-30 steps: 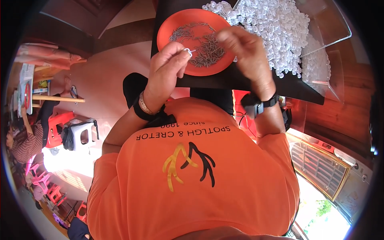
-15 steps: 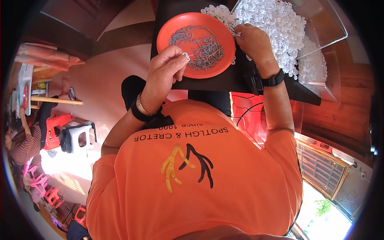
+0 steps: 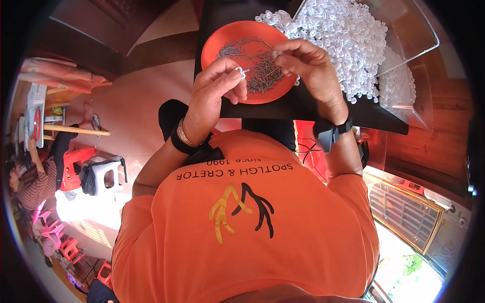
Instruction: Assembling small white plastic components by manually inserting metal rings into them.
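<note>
— Right hand point(image 3: 310, 69) has moved from the edge of the white pile point(image 3: 343, 40) back toward the left hand point(image 3: 214, 86), to above the right side of the plate point(image 3: 209, 48). Left hand: little changed in place.

— And the grips?

— Left: thumb and forefinger closed in a narrow pinch on a clip point(image 3: 240, 71). Right: thumb and forefinger close together; one cannot tell whether anything lies between them.

— How does the clip look?

— Small, white and glossy, with a curved outline; partly covered by the fingertips. A thin grey pin point(image 3: 247, 70) projects from it to the right.

— Its position?

— Above the plate, toward the person's side, well apart from the pile.

— Surroundings?

— Plate: round, orange-red, bearing loose grey pins point(image 3: 262, 78). Pile: many small white pieces, right of the plate. Both rest on the dark table point(image 3: 283, 108).
</note>
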### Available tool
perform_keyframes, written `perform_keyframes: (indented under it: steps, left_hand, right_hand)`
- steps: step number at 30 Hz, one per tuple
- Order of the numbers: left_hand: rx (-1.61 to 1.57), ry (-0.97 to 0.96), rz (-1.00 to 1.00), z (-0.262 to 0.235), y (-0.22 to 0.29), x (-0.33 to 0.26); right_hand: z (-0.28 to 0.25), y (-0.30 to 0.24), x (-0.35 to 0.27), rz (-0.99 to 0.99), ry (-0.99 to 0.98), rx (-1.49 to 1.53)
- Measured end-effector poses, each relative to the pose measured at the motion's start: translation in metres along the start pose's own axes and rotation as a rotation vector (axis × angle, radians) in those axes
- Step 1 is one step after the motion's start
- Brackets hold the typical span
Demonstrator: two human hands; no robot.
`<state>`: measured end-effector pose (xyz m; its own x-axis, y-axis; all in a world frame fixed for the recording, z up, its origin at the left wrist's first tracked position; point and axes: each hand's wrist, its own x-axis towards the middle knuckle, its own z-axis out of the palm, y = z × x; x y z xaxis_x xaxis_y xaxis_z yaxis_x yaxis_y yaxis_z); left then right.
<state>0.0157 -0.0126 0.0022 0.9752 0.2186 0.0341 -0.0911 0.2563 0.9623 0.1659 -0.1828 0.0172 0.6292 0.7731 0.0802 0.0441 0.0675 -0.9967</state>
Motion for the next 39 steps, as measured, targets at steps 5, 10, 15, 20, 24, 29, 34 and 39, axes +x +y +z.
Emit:
perform_keyframes:
  steps: [5,10,15,20,24,29,34,39]
  left_hand:
    - [-0.098,0.001,0.056,0.002,-0.001,0.006]
    - [-0.21,-0.014,0.039,-0.004,-0.01,0.005]
    - [-0.242,0.0,0.002,0.001,-0.011,0.002]
    - [-0.04,0.148,-0.009,0.002,-0.007,0.0]
    - [0.105,0.139,0.019,0.005,-0.004,-0.003]
    - [0.118,0.145,0.023,0.006,-0.002,-0.004]
    - [0.116,0.15,0.02,0.004,-0.004,-0.005]
    - [0.14,0.153,0.024,0.004,-0.004,-0.005]
  right_hand:
    - [0.043,-0.003,-0.012,0.013,-0.158,0.046]
    - [0.049,-0.005,-0.013,-0.016,-0.209,0.079]
    - [0.046,0.008,-0.011,-0.103,-0.196,0.123]
    - [0.044,0.014,-0.006,0.104,0.006,0.137]
    - [0.045,0.009,-0.005,0.139,0.0,0.146]
    - [0.046,0.011,-0.004,0.106,0.013,0.198]
    - [0.049,0.007,-0.005,0.093,-0.018,0.211]
    - [0.052,0.008,-0.006,0.053,0.004,0.188]
